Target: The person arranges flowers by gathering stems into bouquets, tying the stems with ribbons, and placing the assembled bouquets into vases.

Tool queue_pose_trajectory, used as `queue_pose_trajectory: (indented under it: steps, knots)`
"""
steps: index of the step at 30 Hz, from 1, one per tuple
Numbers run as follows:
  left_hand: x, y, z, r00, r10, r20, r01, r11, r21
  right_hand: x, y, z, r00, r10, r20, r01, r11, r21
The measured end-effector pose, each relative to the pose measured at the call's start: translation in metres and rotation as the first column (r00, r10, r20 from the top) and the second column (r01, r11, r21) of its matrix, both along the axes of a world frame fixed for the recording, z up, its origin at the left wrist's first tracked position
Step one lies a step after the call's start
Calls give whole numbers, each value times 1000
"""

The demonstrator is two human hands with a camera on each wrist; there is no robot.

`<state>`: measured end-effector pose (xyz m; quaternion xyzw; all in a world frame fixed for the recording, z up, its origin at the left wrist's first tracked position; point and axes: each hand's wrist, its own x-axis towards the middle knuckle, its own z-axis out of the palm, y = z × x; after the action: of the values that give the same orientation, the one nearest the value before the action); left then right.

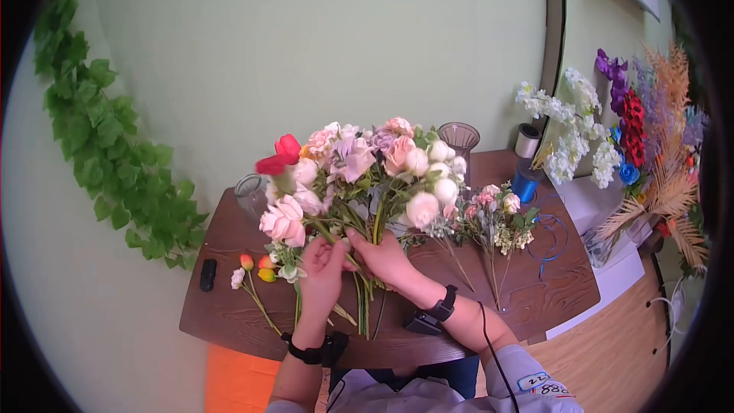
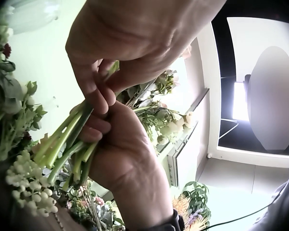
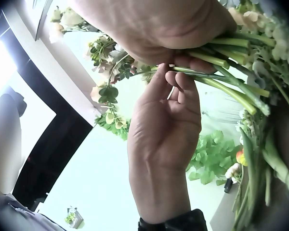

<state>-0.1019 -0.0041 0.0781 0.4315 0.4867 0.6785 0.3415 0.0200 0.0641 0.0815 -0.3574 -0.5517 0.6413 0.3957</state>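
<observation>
A large bouquet of artificial flowers (image 1: 359, 157), with pink roses, white round blooms and lilac blossoms, is held upright over the table. My right hand (image 1: 382, 256) grips its gathered green stems (image 3: 241, 94), whose cut ends poke out below the fist. Close beside it, my left hand (image 1: 323, 271) pinches a green stem (image 1: 325, 231) at the bunch's left side with thumb and fingertips. A red tulip (image 1: 284, 151), slightly blurred, stands out at the bouquet's upper left. In the left wrist view both hands' fingers meet around the stems (image 2: 62, 132).
Loose tulips (image 1: 266, 268) and stems lie at the table's left, near a black object (image 1: 207, 274). Glass vases (image 1: 459, 136) stand behind the bouquet. Small-flower sprays (image 1: 489, 214), blue wire (image 1: 547, 241) and a blue spool (image 1: 524, 183) are at right. Tall flowers (image 1: 634, 130) stand beyond.
</observation>
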Motion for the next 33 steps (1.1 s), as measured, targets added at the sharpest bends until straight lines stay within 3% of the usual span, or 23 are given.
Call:
queue_pose_trajectory:
  steps: [1, 2, 3, 4, 6, 7, 9, 10, 12, 13, 15, 24, 28, 30, 32, 33]
  knots:
    - [-3, -3, 2, 1000, -6, -6, 6, 1000, 0, 1, 6, 0, 999, 12, 33, -12, 1000, 21]
    - [-5, -9, 6, 993, 112, 27, -113, 993, 42, 3, 7, 0, 1000, 4, 28, -5, 1000, 21]
    - [-6, -16, 11, 972, 225, 65, -230, 970, 79, 6, 9, 2, 998, 14, -69, -17, 999, -32]
    - [-5, -27, 19, 975, 215, 59, -219, 973, 78, 10, 9, 8, 986, 19, -166, -33, 996, -83]
    - [1, -56, 40, 939, 336, -64, -323, 932, 164, 10, 13, 12, 973, -50, -224, 23, 993, -120]
    - [9, -67, 46, 941, 330, -70, -316, 935, 159, 10, 19, 7, 976, -90, -197, 67, 991, -118]
    - [34, -83, 49, 898, 228, -375, -175, 970, 170, 10, 24, 1, 981, -129, -144, 115, 988, -106]
    - [41, -80, 47, 899, 236, -370, -185, 969, 166, 5, 26, -11, 983, -120, -137, 106, 988, -108]
    - [47, -64, 45, 826, 70, -559, -6, 993, 115, -7, 34, -37, 967, -152, -206, 182, 973, 138]
    - [43, -54, 39, 827, 81, -557, -15, 992, 122, 1, 24, -22, 981, -158, -113, 171, 978, 117]
    - [35, -29, 25, 770, 43, -637, -5, 998, 62, 4, 15, -15, 986, -132, -105, 145, 983, 117]
    - [2, -13, 16, 876, 47, -481, -41, 999, 23, 8, 5, 0, 997, -21, -71, 38, 970, 241]
    - [-3, -15, 18, 865, 27, -500, -53, 998, -37, 12, 8, -2, 996, 46, 70, -65, 954, 294]
    - [-4, -15, 16, 861, 54, -505, -66, 998, -5, 12, 5, -3, 990, 86, 115, -111, 966, 232]
    - [-9, -17, 15, 838, 65, -542, -77, 997, 0, 8, 0, 1, 995, 93, 39, -100, 887, 451]
    - [-11, -18, 14, 812, 77, -579, -90, 996, 5, 11, -4, 6, 991, 125, 54, -136, 898, 419]
